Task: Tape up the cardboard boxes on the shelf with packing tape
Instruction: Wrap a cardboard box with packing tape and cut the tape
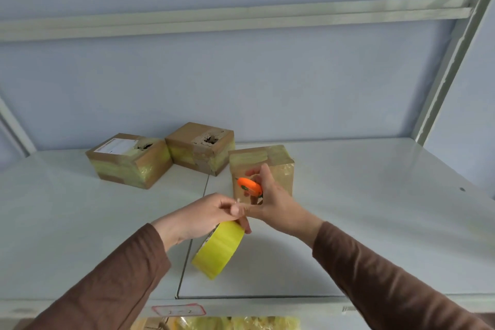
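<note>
On white shelf, far left: two boxes parked at back, already wrapped in yellowish tape, tops torn, so probably done. Left hand clamped on yellow tape roll, roll hanging low, guessing to keep strip pulled taut toward third box. Strip itself too clear to see, tbh. Right hand curled round little orange cutter, held right against box front, likely spot for slicing tape. Label on shelf edge below.
</note>
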### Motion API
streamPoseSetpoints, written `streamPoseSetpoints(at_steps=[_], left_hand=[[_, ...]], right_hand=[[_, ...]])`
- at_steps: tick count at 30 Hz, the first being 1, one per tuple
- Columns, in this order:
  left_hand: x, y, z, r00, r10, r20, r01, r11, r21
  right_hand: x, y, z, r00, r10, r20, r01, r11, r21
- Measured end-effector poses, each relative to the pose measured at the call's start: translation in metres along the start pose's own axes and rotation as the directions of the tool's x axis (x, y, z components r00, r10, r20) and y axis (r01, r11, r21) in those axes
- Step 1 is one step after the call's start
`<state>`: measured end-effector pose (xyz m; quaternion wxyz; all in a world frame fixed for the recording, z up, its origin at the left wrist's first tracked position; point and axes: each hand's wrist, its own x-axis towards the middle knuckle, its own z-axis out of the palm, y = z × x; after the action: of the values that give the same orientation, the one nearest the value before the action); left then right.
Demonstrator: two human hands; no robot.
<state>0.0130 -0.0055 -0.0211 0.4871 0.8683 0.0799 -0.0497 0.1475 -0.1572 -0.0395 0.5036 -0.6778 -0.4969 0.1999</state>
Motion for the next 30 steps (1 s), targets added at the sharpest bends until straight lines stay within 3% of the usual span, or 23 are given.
streamPoseSetpoints(at_steps=[3, 5, 6, 8, 10, 12, 15, 17, 19, 23, 26, 28, 30], left_hand=[[-0.008, -0.005, -0.012, 0.999, -0.044, -0.009, 0.045, 0.986, 0.162], [-0.012, -0.008, -0.023, 0.998, -0.046, -0.043, 0.059, 0.919, 0.389], [-0.014, -0.009, -0.032, 0.999, -0.025, -0.046, 0.046, 0.821, 0.569], [-0.017, -0.014, -0.047, 1.000, 0.004, -0.005, 0.002, 0.511, 0.860], [-0.021, -0.023, -0.054, 1.000, -0.012, 0.029, -0.023, 0.369, 0.929], [-0.026, -0.037, -0.054, 0.999, -0.002, 0.048, -0.043, 0.404, 0.914], [-0.031, -0.055, -0.046, 0.999, 0.047, -0.009, -0.023, 0.649, 0.760], [-0.035, -0.060, -0.039, 0.998, 0.001, -0.060, 0.035, 0.803, 0.595], [-0.038, -0.062, -0.032, 0.997, -0.012, -0.077, 0.046, 0.885, 0.463], [-0.048, -0.066, -0.031, 0.999, -0.005, -0.051, 0.022, 0.943, 0.332], [-0.051, -0.070, -0.033, 1.000, 0.003, -0.021, 0.003, 0.951, 0.308], [-0.050, -0.072, -0.024, 0.987, 0.077, -0.141, -0.018, 0.926, 0.376], [-0.049, -0.078, -0.012, 0.904, 0.188, -0.384, 0.003, 0.895, 0.447]], right_hand=[[0.010, 0.002, 0.018, 0.999, 0.003, -0.044, 0.002, 0.994, 0.105], [0.012, 0.006, 0.031, 0.998, 0.047, -0.029, -0.039, 0.969, 0.245], [0.012, 0.007, 0.038, 0.996, 0.078, -0.041, -0.062, 0.950, 0.305], [0.012, 0.011, 0.057, 0.989, 0.132, -0.070, -0.096, 0.920, 0.379], [0.010, 0.015, 0.075, 0.986, 0.154, -0.070, -0.116, 0.914, 0.388], [0.009, 0.019, 0.086, 0.986, 0.164, -0.041, -0.136, 0.912, 0.387], [0.009, 0.025, 0.084, 0.985, 0.175, -0.004, -0.161, 0.917, 0.364], [0.008, 0.027, 0.082, 0.989, 0.137, 0.063, -0.150, 0.934, 0.323], [0.007, 0.029, 0.083, 0.988, 0.116, 0.097, -0.140, 0.947, 0.289], [0.013, 0.039, 0.077, 0.987, 0.144, -0.065, -0.126, 0.965, 0.230], [0.015, 0.046, 0.073, 0.989, 0.122, -0.087, -0.101, 0.971, 0.216], [0.015, 0.048, 0.074, 0.990, 0.111, -0.083, -0.092, 0.974, 0.208], [0.016, 0.049, 0.072, 0.990, 0.114, -0.083, -0.094, 0.972, 0.217]])
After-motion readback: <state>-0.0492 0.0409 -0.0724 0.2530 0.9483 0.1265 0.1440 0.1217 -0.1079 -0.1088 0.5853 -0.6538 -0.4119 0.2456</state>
